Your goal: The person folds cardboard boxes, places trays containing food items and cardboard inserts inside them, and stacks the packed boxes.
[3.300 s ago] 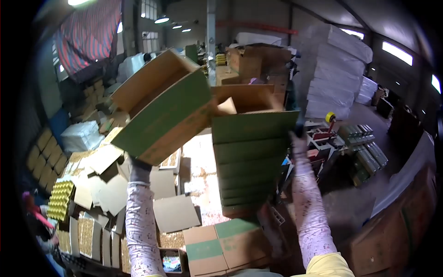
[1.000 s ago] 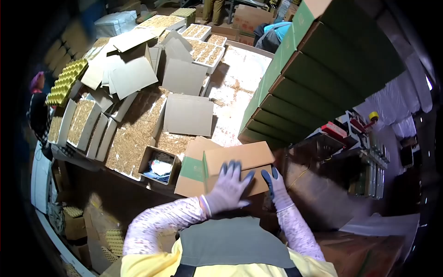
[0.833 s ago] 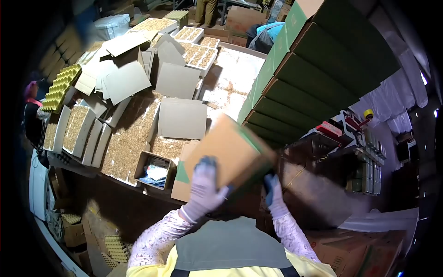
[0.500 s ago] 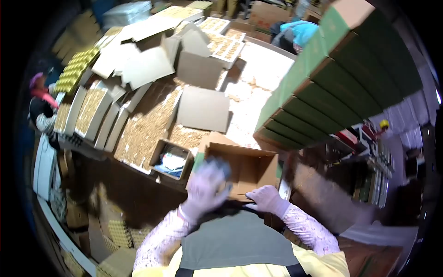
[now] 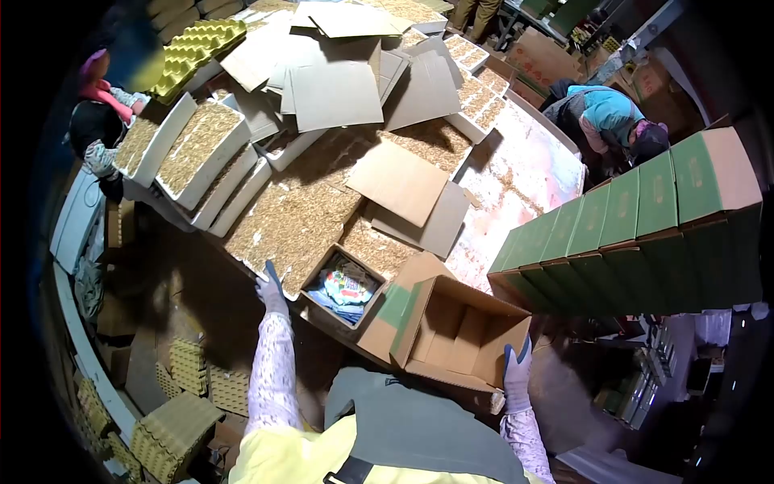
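Observation:
An open, empty cardboard box (image 5: 459, 335) stands at the near edge of the work surface, on a flattened green-banded carton (image 5: 395, 306). My right hand (image 5: 517, 367) is at the box's right wall, fingers apart, touching its outer side. My left hand (image 5: 272, 288) is stretched out to the left with its fingers apart, holding nothing, close to the near edge of the wood-shaving bed (image 5: 298, 210). Between my left hand and the open box sits a small box (image 5: 306, 289) with packets and blue cloth in it. A tan cardboard sheet (image 5: 399, 181) overlaps a grey one.
A stack of green cartons (image 5: 621, 210) leans at the right. White trays (image 5: 201, 149) and yellow egg trays (image 5: 193, 56) are at the upper left. A person in a pink scarf (image 5: 101, 121) is at the left; another in blue (image 5: 605, 113) bends behind the cartons.
The view has turned. My left hand has left the box and reached out to the left. The box was turned so its open side shows. A tan sheet now lies over the grey one.

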A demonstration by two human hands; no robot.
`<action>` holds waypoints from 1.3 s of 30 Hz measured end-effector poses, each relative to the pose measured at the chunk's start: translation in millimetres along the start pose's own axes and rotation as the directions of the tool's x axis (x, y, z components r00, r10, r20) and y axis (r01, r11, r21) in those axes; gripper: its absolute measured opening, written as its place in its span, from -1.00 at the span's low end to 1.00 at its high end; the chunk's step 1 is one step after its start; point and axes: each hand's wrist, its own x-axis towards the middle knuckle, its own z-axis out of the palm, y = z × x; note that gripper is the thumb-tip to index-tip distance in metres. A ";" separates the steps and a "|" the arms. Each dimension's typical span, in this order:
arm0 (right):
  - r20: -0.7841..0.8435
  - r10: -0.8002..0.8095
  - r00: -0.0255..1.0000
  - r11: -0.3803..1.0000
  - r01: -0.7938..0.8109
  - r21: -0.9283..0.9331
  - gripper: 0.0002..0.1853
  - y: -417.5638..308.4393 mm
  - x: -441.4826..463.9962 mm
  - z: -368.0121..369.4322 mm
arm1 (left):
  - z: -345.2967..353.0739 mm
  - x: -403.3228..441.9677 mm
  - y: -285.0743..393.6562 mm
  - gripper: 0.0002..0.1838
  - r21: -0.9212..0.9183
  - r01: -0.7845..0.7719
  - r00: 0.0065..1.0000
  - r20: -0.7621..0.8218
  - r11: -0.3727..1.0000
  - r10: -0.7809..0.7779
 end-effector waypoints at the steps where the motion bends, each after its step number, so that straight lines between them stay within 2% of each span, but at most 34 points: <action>1: -0.004 0.010 1.000 1.000 -0.010 -0.015 -0.39 -5.2 -2.7 -0.2 | -6.9 -6.8 2.5 0.03 0.011 -0.012 0.997 0.081 1.000 0.011; 3: -0.005 0.009 1.000 1.000 -0.009 0.000 -0.41 -9.8 -3.3 0.0 | -28.3 -52.8 12.9 -0.04 -0.312 -0.237 0.971 -0.105 0.920 0.214; 4: -0.002 0.015 1.000 1.000 -0.015 0.011 -0.41 -11.8 -3.7 -0.7 | -38.4 -75.2 29.3 -0.10 -0.776 -0.318 0.917 -0.107 0.545 0.383; 5: 0.004 0.017 1.000 1.000 -0.017 0.023 -0.41 -12.7 -5.0 -2.6 | -49.6 -86.4 42.0 -0.11 -0.867 -0.222 0.926 -0.044 0.447 0.374; 7: 0.013 0.003 1.000 1.000 -0.003 0.012 -0.42 -5.2 -2.7 -3.3 | -67.9 -96.9 60.6 -0.13 -0.977 -0.015 0.922 0.070 0.215 0.381; 8: 0.015 -0.010 1.000 1.000 0.009 0.014 -0.42 -1.9 0.6 -2.3 | -67.4 -84.1 58.8 -0.19 -0.970 -0.006 0.952 0.069 0.243 0.298; 9: 0.010 -0.005 1.000 1.000 0.005 0.021 -0.43 -3.4 1.9 -2.7 | -81.4 -88.1 66.4 -0.31 -0.966 0.047 0.936 0.131 0.252 0.326; 10: 0.006 0.005 1.000 1.000 -0.005 0.027 -0.43 -5.0 0.4 -4.2 | -93.4 -93.3 72.1 -0.35 -0.973 0.131 0.915 0.193 0.191 0.354; 11: 0.004 0.017 1.000 0.999 -0.017 0.035 -0.44 -5.9 -1.0 -4.9 | -104.6 -98.6 76.9 -0.40 -0.967 0.215 0.888 0.251 0.136 0.386; 13: 0.025 0.030 0.999 0.994 -0.033 0.108 -0.45 -2.8 2.2 -0.7 | -130.7 -103.9 84.8 -0.42 -0.866 0.493 0.717 0.462 0.089 0.521; 14: 0.033 0.041 0.999 0.989 -0.045 0.141 -0.46 -1.6 4.2 0.9 | -142.0 -114.3 91.3 -0.41 -0.815 0.566 0.624 0.521 0.122 0.583; 15: 0.037 0.014 0.999 0.947 -0.025 0.321 -0.48 -6.4 7.5 8.4 | -154.0 -131.8 104.9 -0.41 -0.755 0.634 0.515 0.573 0.166 0.638; 16: 0.005 -0.096 0.995 0.975 0.093 0.201 -0.48 15.2 19.3 15.7 | -156.5 -143.6 112.8 -0.40 -0.721 0.654 0.432 0.603 0.227 0.671; 17: 0.015 -0.075 0.997 0.984 0.071 0.162 -0.50 -0.4 20.5 17.4 | -159.9 -166.7 122.5 -0.41 -0.689 0.671 0.384 0.638 0.273 0.668; 18: 0.035 0.010 0.999 0.894 -0.024 0.448 -0.49 -0.7 24.4 29.5 | -163.0 -198.0 133.5 -0.41 -0.657 0.683 0.334 0.669 0.319 0.663; 20: 0.048 0.115 0.992 0.911 -0.124 0.394 -0.47 -2.0 34.2 39.3 | -145.6 -226.7 138.7 -0.42 -0.622 0.652 0.274 0.727 0.435 0.629; 21: 0.043 0.094 0.995 0.877 -0.103 0.469 -0.46 22.8 48.2 56.0 | -158.2 -270.6 149.0 -0.45 -0.718 0.438 0.261 0.678 0.542 0.687; 23: 0.015 0.050 0.999 0.866 -0.051 0.498 -0.46 38.5 57.7 65.7 | -126.0 -283.9 150.8 -0.47 -0.508 0.593 0.109 0.819 0.624 0.563; 24: 0.059 0.084 0.995 0.622 -0.099 0.777 -0.48 49.7 63.7 76.5 | -121.6 -296.8 153.7 -0.49 -0.458 0.588 0.047 0.842 0.667 0.537; 25: 0.307 0.059 0.950 0.343 -0.308 0.887 -0.49 60.8 70.5 75.6 | -118.3 -309.8 156.5 -0.50 -0.406 0.579 -0.012 0.863 0.707 0.506; 26: 0.278 0.004 0.960 0.339 -0.263 0.903 -0.50 72.2 69.2 78.9 | -117.1 -317.8 158.9 -0.53 -0.367 0.579 -0.059 0.871 0.728 0.487; 28: 0.244 0.089 0.966 0.386 -0.259 0.885 -0.52 53.2 55.5 65.9 | -62.9 -285.5 138.3 -0.51 -0.538 0.268 0.038 0.835 0.800 0.549; 29: 0.224 0.127 0.966 0.436 -0.257 0.863 -0.53 44.0 52.1 58.3 | -80.5 -307.2 149.6 -0.52 -0.484 0.345 0.056 0.866 0.804 0.497; 30: 0.201 0.151 0.968 0.487 -0.249 0.837 -0.54 38.5 50.5 54.0 | -82.5 -309.4 150.0 -0.52 -0.722 -0.101 -0.064 0.691 0.684 0.720; 31: 0.113 0.128 0.985 0.566 -0.166 0.807 -0.53 37.4 51.3 54.2 | -95.8 -322.9 158.6 -0.39 -0.646 -0.062 -0.034 0.763 0.761 0.645; 32: 0.132 0.176 0.976 0.637 -0.215 0.740 -0.54 36.9 50.4 52.2 | -108.9 -336.3 167.2 -0.24 -0.562 -0.017 -0.003 0.827 0.827 0.562; 33: 0.116 0.166 0.979 0.641 -0.196 0.742 -0.54 37.9 48.3 51.7 | -97.2 -331.7 164.5 -0.11 -0.516 0.086 -0.037 0.853 0.853 0.520; 34: 0.106 0.150 0.983 0.648 -0.179 0.740 -0.54 41.4 46.2 51.9 | -89.3 -328.7 155.3 0.04 -0.451 -0.111 0.065 0.886 0.885 0.460; 35: 0.102 0.125 0.987 0.659 -0.160 0.735 -0.54 43.1 45.4 52.5 | -82.1 -325.7 148.5 0.07 -0.446 -0.528 0.053 0.832 0.723 0.552; 36: 0.060 0.137 0.989 0.620 -0.132 0.774 -0.55 56.8 51.0 57.3 | -76.6 -328.2 142.9 0.01 -0.249 -0.792 0.118 0.834 0.558 0.540; 37: 0.082 0.126 0.989 0.617 -0.143 0.774 -0.54 50.8 49.0 50.4 | -72.9 -334.0 141.3 -0.04 -0.001 -0.943 0.190 0.819 0.332 0.541; 39: 0.139 0.196 0.971 0.724 -0.239 0.647 -0.52 32.0 49.8 33.6 | -71.0 -347.4 143.6 -0.27 0.149 -0.986 0.164 0.829 0.071 0.535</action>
